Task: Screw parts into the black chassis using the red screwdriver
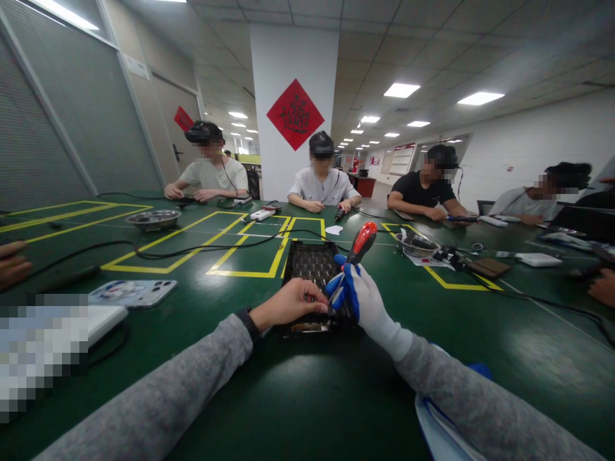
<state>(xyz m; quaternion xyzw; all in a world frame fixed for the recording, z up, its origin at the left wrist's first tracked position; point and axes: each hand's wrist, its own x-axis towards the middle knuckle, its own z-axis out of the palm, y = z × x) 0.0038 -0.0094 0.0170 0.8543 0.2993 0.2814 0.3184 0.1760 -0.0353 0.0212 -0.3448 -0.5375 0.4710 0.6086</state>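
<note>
Screwdriver [361,243] tip out of sight behind right hand [360,298].

Gloved right hand [366,299] grips screwdriver [361,243] over black device [311,264]; left hand [288,303] apparently touches it.

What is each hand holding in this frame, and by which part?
The gloved right hand grips the screwdriver at the lower end of its red-and-black handle. The left hand rests on the black device; a grip cannot be told.
</note>
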